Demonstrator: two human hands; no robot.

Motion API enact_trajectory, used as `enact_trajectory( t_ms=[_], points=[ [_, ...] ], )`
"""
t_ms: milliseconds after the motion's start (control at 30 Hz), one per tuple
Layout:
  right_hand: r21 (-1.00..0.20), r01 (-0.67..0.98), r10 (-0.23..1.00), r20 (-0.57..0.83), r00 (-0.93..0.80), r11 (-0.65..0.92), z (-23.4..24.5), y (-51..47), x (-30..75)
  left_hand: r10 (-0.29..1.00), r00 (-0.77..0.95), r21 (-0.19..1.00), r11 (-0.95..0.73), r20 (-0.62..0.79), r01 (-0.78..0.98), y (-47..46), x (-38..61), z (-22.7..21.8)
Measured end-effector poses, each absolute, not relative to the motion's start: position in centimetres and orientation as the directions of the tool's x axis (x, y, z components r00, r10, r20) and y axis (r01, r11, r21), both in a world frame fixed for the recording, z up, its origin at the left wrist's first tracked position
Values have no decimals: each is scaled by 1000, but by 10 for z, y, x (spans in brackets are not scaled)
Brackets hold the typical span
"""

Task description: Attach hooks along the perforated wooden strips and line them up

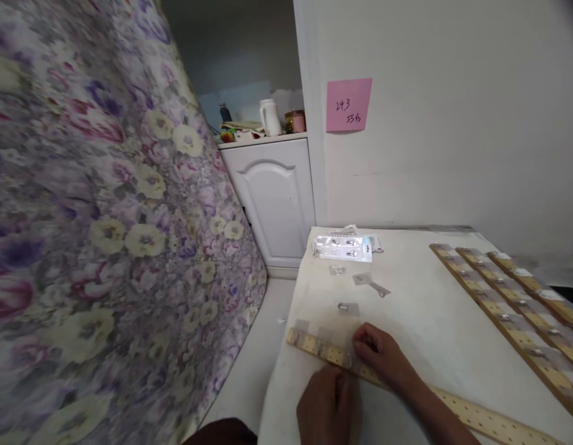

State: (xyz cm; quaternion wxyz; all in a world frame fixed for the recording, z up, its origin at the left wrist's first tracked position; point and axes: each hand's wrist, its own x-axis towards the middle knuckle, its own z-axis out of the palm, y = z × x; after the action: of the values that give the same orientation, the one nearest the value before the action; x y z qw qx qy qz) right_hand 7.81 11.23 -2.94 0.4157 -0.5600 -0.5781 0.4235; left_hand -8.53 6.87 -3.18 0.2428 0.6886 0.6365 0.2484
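A long, narrow wooden strip with rows of holes [488, 415] runs diagonally along the front of the table. Several clear adhesive hooks sit near its left end, among them one clear hook [347, 360] between my hands. Below the strip, my left hand [326, 405] is closed, its thumb and fingers by the near edge. My right hand [377, 351] is closed in a pinch over the strip, just right of that hook. Whatever either hand grips is too small or hidden to make out. Beyond the strip lies a loose clear hook [344, 306].
Farther back are another clear hook with its backing [372, 285], a small clear piece [337, 269] and a blister pack of hooks [342, 248]. Several wooden strips with hooks [504, 316] lie at the right. A floral curtain [128, 247] hangs left; a white cabinet [272, 198] stands behind.
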Motion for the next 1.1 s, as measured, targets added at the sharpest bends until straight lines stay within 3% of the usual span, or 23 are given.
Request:
enact_trajectory(
  t_ms=[167,1100],
  points=[
    [-932,362,1000,14,-18,20,-33,116,77,996,77,628,-35,-41,778,73,-79,-25],
    [-888,458,998,-30,53,-52,-36,120,74,999,28,693,1,-31,721,72,-80,-28]
  ],
)
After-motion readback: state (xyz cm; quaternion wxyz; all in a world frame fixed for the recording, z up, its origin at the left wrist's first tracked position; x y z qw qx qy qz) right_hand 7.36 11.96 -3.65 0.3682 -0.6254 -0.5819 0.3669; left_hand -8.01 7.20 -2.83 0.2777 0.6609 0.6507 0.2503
